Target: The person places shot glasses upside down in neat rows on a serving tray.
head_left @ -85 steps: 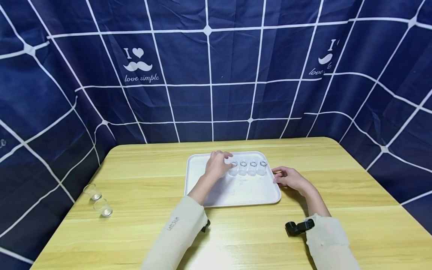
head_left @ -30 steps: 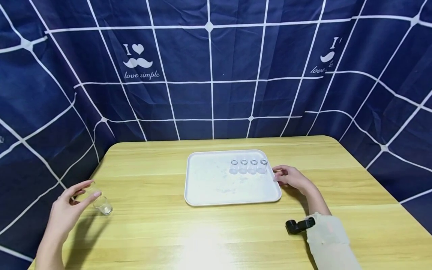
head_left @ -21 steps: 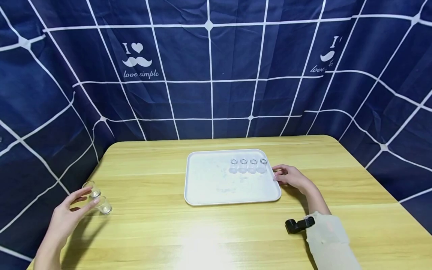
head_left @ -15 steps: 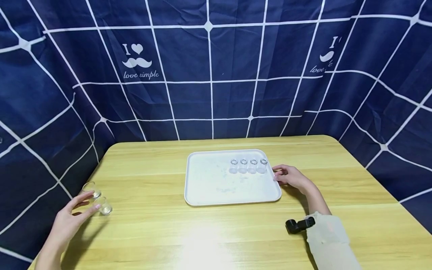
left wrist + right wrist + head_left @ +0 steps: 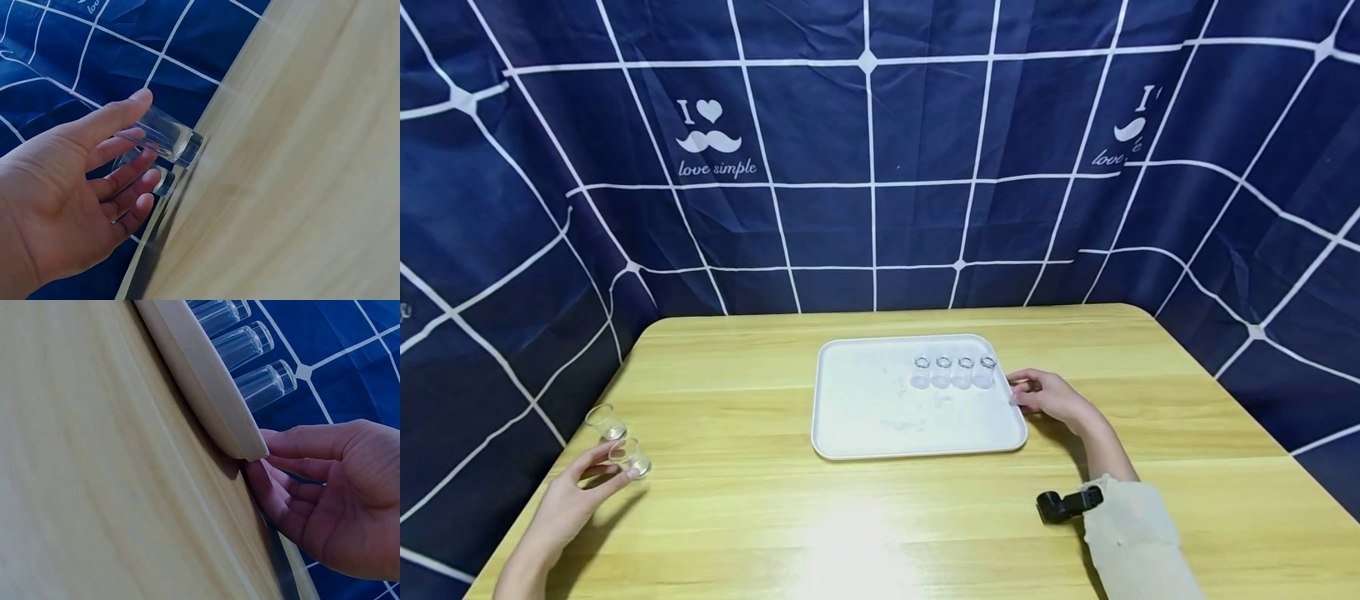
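Note:
My left hand [image 5: 571,500] is at the nearer of two clear shot glasses at the table's left side. Thumb and fingers are around this near glass [image 5: 169,134], which stands upright, thick base on the table. Just behind it stands the far shot glass [image 5: 606,422], partly hidden by my fingers in the left wrist view. My right hand [image 5: 337,487] grips the right edge of a white tray [image 5: 880,417], thumb below and fingers at the rim. Several shot glasses stand in a row at the tray's back right, upside down, the end one [image 5: 265,384] closest to my right hand.
The light wooden table [image 5: 737,517] carries the tray near its middle. Blue curtains [image 5: 805,225] with white lines hang behind and along both sides. A black wrist camera [image 5: 1067,504] sits at my right sleeve.
My left hand has left the tray's row of glasses, reached to the table's left side, then moved from the far glass to the near one. My right hand stays at the tray's edge.

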Action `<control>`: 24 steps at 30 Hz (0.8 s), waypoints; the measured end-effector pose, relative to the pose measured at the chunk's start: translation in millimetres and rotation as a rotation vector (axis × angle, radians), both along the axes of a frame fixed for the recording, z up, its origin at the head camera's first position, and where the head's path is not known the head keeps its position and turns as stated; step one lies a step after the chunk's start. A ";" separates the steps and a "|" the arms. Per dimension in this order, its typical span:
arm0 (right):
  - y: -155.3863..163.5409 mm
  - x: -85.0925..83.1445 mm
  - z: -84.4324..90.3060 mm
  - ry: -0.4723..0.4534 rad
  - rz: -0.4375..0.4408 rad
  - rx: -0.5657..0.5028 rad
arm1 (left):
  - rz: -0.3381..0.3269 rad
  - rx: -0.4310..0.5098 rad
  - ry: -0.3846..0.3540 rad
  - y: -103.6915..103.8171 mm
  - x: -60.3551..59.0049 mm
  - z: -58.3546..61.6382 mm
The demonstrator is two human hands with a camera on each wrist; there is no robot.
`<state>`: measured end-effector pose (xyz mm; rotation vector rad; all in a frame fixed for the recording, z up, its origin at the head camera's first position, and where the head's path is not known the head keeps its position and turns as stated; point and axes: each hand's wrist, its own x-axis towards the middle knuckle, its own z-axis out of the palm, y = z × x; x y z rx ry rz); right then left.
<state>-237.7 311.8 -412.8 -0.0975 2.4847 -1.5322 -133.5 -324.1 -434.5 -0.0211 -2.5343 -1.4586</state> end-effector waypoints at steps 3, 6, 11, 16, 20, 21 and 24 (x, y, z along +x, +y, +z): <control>-0.4 0.1 -0.6 0.001 0.000 0.004 | 0.007 -0.019 -0.028 0.5 1.0 -1.2; -1.2 0.1 -0.8 0.000 0.002 0.006 | 0.000 -0.003 -0.032 1.2 1.5 -2.3; -2.2 1.0 -0.5 -0.004 -0.002 0.012 | -0.003 0.001 -0.028 3.5 1.2 -3.2; -2.2 1.1 -0.1 -0.010 -0.001 0.015 | 0.019 -0.088 -0.054 4.9 0.6 -4.1; -1.6 0.5 0.7 -0.002 -0.001 0.028 | 0.040 -0.183 -0.068 6.1 -1.2 -4.5; -1.3 0.4 0.8 0.001 0.000 0.031 | 0.044 -0.191 -0.069 6.4 -1.5 -4.6; -0.4 0.1 0.7 0.000 -0.003 0.031 | 0.055 -0.208 -0.065 7.4 -2.3 -5.9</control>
